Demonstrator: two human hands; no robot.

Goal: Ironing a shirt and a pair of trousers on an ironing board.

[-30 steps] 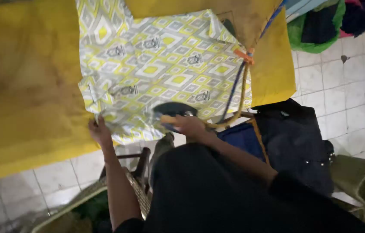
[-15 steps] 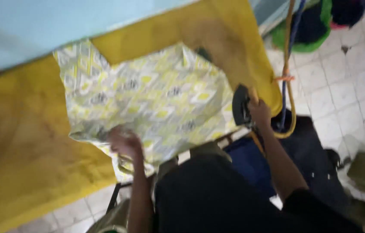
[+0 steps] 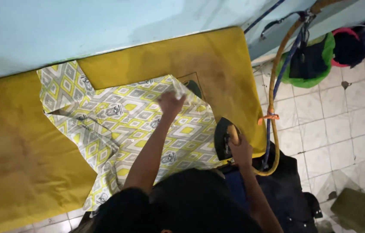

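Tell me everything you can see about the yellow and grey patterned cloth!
The patterned cloth looks thin and soft, printed with yellow, grey and white diamonds. It lies spread across the yellow padded table, rumpled, with a folded flap on its left side and its lower edge hanging off the table's near side. The left hand presses near its far corner. The dark iron, held by the right hand, sits at its right edge.

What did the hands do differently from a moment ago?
The left hand left the near edge of the patterned cloth and reached across to its far edge by the wall. The right hand slid the iron off the cloth toward the right end of the yellow board. It kept holding the iron throughout.
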